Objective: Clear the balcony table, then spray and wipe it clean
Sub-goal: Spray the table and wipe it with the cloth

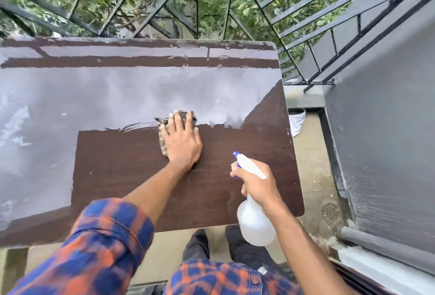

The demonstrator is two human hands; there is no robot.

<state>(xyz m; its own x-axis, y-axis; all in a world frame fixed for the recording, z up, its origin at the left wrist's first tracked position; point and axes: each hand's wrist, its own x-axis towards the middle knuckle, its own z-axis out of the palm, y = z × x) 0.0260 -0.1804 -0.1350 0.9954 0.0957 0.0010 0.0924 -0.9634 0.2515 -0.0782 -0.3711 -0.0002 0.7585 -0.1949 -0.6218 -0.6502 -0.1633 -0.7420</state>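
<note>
Dusty grey film covers the table [131, 92] in the upper left of the frame. Left hand [181, 144] presses flat on a cloth [164, 134] at centre, wiping; right hand [255, 182] grips the bottle [255, 221] lower right. Next, probably, strokes toward the grey part.

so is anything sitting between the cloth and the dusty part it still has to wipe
Nothing visible. The cloth under the left hand touches the grey dusty patch of the table, and no object lies there. The right hand holds the spray bottle aside.

Dark brown wooden table [131, 191], far part filmed with grey dust, checked cloth [164, 139] lying on it
</note>
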